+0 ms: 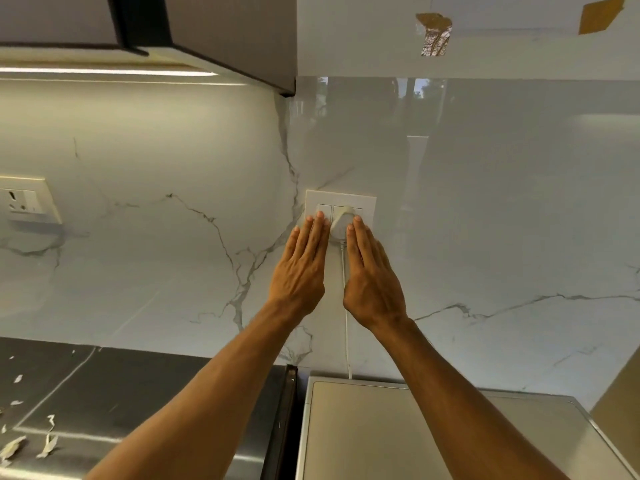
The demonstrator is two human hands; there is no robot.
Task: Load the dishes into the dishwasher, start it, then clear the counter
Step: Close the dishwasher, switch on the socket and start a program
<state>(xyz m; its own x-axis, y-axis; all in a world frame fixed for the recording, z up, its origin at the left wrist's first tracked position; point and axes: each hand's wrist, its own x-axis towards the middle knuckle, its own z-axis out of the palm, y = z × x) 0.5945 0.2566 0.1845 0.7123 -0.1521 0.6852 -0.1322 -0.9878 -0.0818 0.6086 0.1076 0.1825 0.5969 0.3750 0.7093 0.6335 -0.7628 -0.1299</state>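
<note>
A white switch-and-socket plate (367, 199) sits on the marble backsplash, with a round white plug (341, 223) in it. A white cord (346, 334) runs down from the plug behind a silver countertop appliance (381, 427), seen only from above. My left hand (301, 268) is stretched flat, its fingertips touching the switch at the plate's left side. My right hand (372, 278) is flat too, fingers straight, fingertips beside the plug on its right. No dishes are in view.
A steel counter surface (104, 393) with bits of torn paper lies at the lower left. A second wall socket (24, 202) is at the far left. A dark upper cabinet (225, 36) with a lit strip hangs overhead.
</note>
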